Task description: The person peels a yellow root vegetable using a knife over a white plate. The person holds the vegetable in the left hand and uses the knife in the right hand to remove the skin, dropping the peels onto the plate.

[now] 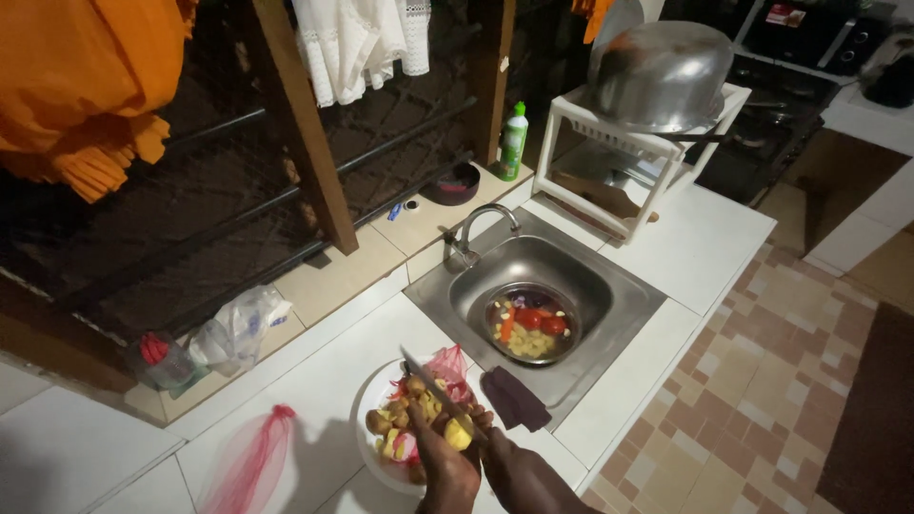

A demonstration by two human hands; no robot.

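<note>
Small peeled yellow potato (458,435) gripped in left hand (443,466), steel-bladed kitchen knife (433,385) clasped by right hand (500,457), round white plate (367,419) of lumpy brown potatoes (400,405) beneath

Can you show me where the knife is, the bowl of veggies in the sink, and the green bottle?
knife (430,385): head view, middle of the blade.
bowl of vegetables (495,309): head view, its left metal rim.
green bottle (513,145): head view, middle of its body.
</note>
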